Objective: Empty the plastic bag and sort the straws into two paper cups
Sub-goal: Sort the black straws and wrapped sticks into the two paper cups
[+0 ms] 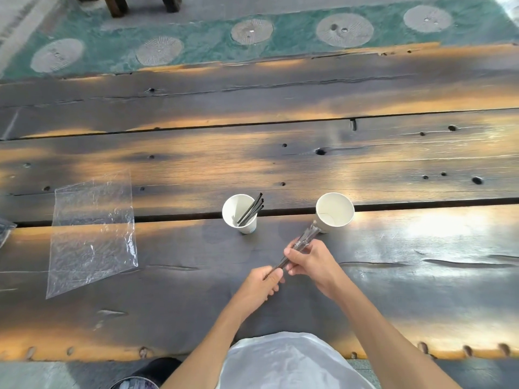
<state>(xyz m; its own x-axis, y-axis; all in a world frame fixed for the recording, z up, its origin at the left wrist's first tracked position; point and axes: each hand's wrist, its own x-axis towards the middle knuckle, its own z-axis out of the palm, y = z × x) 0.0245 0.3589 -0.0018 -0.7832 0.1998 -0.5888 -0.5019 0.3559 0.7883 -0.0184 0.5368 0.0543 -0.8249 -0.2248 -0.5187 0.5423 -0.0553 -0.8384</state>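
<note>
Two white paper cups stand on the dark wooden table. The left cup (pixel 239 213) holds several bare black straws (pixel 251 208) leaning to the right. Nothing shows inside the right cup (pixel 334 209). A bundle of wrapped straws (pixel 304 239) points up toward the right cup's base. My right hand (pixel 310 261) grips the bundle's middle. My left hand (pixel 262 282) pinches its lower end. A flat clear plastic bag (pixel 91 234) lies empty at the left.
The table's near edge (pixel 84 352) runs just in front of my body. Part of another clear bag (pixel 5 228) shows at the far left edge. A dark round container (pixel 134 384) sits below the table at bottom left.
</note>
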